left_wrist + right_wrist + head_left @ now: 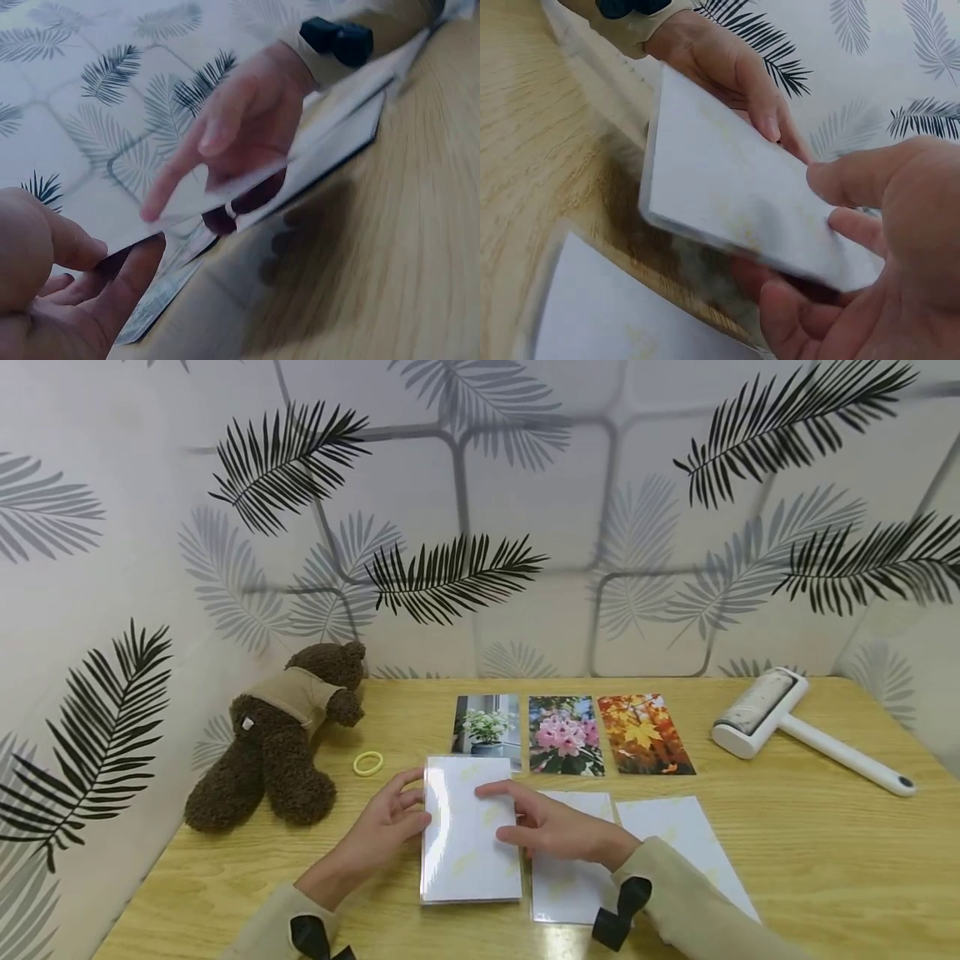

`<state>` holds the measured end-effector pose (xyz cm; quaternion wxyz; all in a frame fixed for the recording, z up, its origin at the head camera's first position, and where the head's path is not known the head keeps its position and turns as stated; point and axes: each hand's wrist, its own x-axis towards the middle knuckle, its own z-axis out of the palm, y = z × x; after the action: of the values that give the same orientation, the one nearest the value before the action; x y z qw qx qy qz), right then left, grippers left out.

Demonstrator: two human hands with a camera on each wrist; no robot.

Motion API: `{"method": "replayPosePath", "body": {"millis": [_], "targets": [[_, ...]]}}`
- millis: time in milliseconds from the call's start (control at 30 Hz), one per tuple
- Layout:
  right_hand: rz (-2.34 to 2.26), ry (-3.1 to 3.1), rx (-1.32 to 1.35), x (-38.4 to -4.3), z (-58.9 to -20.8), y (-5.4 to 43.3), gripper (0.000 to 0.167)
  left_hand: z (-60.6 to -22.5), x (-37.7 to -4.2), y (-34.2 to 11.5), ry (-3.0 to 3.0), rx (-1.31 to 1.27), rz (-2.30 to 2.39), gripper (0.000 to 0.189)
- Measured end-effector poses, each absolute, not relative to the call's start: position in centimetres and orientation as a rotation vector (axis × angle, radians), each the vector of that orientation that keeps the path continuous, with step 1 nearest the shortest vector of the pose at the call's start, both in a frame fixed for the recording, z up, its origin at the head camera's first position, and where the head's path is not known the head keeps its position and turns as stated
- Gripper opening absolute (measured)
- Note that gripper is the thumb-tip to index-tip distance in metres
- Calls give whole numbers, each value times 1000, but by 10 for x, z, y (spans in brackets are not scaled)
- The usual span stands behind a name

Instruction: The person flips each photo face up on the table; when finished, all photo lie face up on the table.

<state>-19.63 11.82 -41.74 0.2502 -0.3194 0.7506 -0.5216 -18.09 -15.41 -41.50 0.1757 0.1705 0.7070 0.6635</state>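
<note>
A white-backed laminated card [468, 852] is tilted up off the table between both hands. My left hand [384, 827] pinches its left edge, thumb above and fingers beneath, as the left wrist view shows. From the right, my right hand [558, 827] grips the opposite edge with thumb and index finger on the white face [727, 172] and other fingers underneath. Two more white-backed cards lie on the table: one [570, 893] partly below the right hand, another [678, 827] partly covered by the right forearm. The underside of the held card is hidden in the head view.
Behind lie photo cards of a potted plant [487, 718], pink flowers [566, 735] and orange maple leaves [645, 735]; the held card overlaps the plant one. A brown teddy bear [288, 735] and yellow ring [367, 764] are left, a white lint roller [780, 718] right.
</note>
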Motion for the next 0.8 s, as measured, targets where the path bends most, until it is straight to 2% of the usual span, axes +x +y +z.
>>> {"method": "replayPosePath", "body": {"millis": [200, 433, 800], "targets": [[-1258, 2296, -995, -189, -416, 112, 49, -407, -176, -156, 1997, 337, 1862, 62], [-1169, 2607, -1060, -179, -412, 100, 46, -402, -172, -157, 2024, 293, 1870, 63], [-1163, 2326, -1075, -178, -413, 98, 54, -399, -168, -153, 1926, 393, 1918, 66]]}}
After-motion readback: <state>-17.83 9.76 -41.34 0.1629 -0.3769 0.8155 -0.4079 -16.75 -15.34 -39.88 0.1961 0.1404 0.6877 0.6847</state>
